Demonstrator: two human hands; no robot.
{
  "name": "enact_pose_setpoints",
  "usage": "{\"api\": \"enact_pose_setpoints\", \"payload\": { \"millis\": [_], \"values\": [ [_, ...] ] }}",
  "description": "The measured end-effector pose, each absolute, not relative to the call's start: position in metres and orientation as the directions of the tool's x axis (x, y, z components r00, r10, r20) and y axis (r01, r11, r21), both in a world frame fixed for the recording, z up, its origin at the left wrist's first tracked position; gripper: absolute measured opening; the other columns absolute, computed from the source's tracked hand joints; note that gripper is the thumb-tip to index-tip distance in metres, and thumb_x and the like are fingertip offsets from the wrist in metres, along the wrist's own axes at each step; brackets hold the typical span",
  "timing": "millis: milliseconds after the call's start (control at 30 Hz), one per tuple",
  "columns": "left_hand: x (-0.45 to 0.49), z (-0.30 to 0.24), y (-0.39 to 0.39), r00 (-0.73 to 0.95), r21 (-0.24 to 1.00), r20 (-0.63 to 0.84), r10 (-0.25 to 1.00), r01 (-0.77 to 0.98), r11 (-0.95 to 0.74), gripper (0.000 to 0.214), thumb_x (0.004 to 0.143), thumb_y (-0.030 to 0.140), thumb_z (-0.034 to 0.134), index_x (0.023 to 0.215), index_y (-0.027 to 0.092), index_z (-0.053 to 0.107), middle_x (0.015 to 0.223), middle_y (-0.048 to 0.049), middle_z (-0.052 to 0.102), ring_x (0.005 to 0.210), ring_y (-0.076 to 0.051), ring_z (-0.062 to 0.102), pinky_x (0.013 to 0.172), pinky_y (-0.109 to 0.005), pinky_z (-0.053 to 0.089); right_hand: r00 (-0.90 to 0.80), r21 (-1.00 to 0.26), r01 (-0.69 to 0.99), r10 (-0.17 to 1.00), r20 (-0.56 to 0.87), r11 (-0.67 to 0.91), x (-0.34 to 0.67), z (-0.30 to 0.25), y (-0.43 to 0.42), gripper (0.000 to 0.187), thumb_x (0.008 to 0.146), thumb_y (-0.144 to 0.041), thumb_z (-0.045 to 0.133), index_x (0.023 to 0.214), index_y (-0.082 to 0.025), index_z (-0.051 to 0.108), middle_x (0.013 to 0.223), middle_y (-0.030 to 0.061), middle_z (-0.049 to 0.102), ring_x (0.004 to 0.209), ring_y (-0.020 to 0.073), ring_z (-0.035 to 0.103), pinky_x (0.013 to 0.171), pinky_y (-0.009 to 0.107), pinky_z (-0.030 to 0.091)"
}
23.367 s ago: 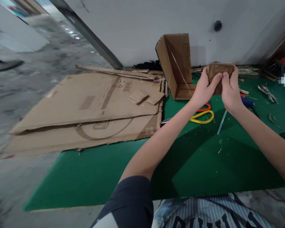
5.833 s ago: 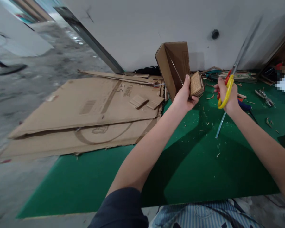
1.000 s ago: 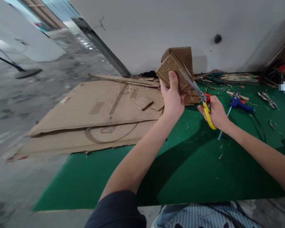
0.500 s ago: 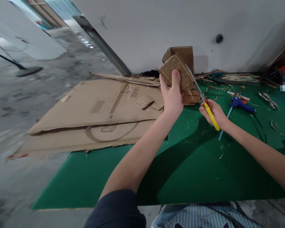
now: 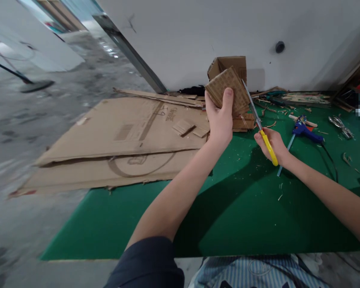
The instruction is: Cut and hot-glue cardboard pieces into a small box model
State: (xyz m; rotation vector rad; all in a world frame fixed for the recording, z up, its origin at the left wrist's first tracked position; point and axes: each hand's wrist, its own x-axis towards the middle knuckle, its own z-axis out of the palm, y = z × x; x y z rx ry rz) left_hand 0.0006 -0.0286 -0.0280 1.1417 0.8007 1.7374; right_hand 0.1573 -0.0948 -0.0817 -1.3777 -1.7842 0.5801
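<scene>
My left hand is closed on a small square cardboard piece with a grid-like surface, held up on edge above the green mat. My right hand grips yellow-handled scissors. The blades point up and left, and they run along the right edge of the cardboard piece. Behind the piece stands an open brown cardboard box.
Large flattened cardboard sheets cover the mat's left part and the floor beside it. A blue glue gun, metal pliers, a thin clear stick and cardboard scraps lie to the right. A white wall stands behind.
The scissors have slid a little to the right along the piece's edge, and my right hand has dropped slightly. My left hand still holds the cardboard piece up.
</scene>
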Motion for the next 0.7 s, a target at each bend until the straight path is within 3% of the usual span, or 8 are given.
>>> {"api": "enact_pose_setpoints", "payload": {
  "millis": [200,300,700],
  "values": [
    [-0.0005,-0.0253,-0.0254,-0.229,0.793,0.460,0.858,-0.329,-0.513,0.050,0.079,0.063,0.078,0.107,0.027,0.059,0.119,-0.0041,0.071,0.124,-0.024,0.065,0.110,-0.035,0.053,-0.142,-0.776,0.545,0.947,0.288,0.318,0.1604,-0.0782,-0.0949,0.055,0.092,-0.075,0.040,0.079,-0.022,0.051,0.076,0.0044,0.054,0.066,0.0161,0.051,0.064,0.034,0.040],
    [-0.0022,-0.0247,-0.0233,-0.227,0.798,0.490,0.842,-0.272,-0.538,0.047,0.082,0.063,0.076,0.106,0.027,0.059,0.117,-0.0044,0.071,0.131,-0.023,0.062,0.111,-0.032,0.051,-0.178,-0.799,0.510,0.948,0.266,0.320,0.1612,-0.0776,-0.0959,0.056,0.093,-0.074,0.039,0.084,-0.022,0.055,0.077,0.0041,0.054,0.067,0.0162,0.051,0.062,0.033,0.040],
    [-0.0015,-0.0182,-0.0303,-0.270,0.768,0.493,0.827,-0.311,-0.559,0.031,0.089,0.042,0.075,0.108,0.023,0.058,0.113,-0.0051,0.071,0.123,-0.018,0.066,0.113,-0.029,0.050,-0.165,-0.793,0.539,0.959,0.232,0.285,0.1576,-0.0769,-0.0952,0.055,0.090,-0.076,0.040,0.087,-0.022,0.052,0.081,0.0061,0.059,0.069,0.0186,0.055,0.067,0.037,0.045]
  ]
}}
